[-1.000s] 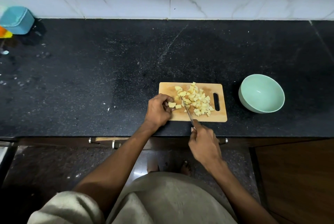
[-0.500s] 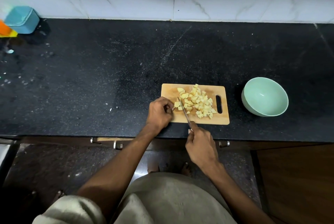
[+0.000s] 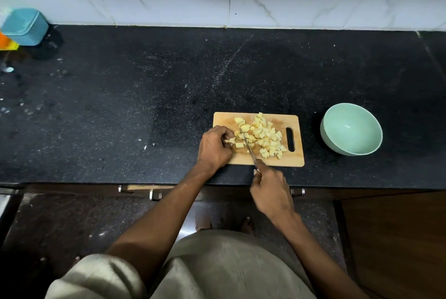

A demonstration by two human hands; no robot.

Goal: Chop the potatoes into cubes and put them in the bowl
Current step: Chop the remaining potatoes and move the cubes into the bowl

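The left hand's fingers (image 3: 223, 132) curl onto a small potato piece (image 3: 232, 140) on the wooden cutting board (image 3: 298, 156); the right hand (image 3: 270, 186) grips the knife (image 3: 248, 145). The potato cubes (image 3: 265, 138) look light, firm and likely wet-slick, best scooped together toward the empty mint-green bowl (image 3: 351, 128) standing apart on the tabletop (image 3: 120, 105).

Left hand (image 3: 214, 146) curled on potato pieces (image 3: 261, 138) atop cutting board (image 3: 295, 160); right hand (image 3: 271, 190) gripping knife (image 3: 249, 148); green bowl (image 3: 351, 130) well right.
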